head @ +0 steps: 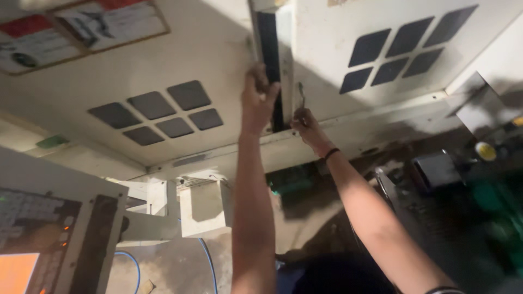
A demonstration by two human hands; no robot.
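A: Your left hand (258,95) has its fingers curled round the door edge (268,60); a dark gap shows between the 2 doors.

B: Your right hand (305,122) pinches the thin metal handle (300,97) just beside the gap, doors only partly apart.

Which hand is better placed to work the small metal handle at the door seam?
Probably the right hand: it sits just under the metal handle, seemingly touching it. The left hand grips the dark door edge beside it.
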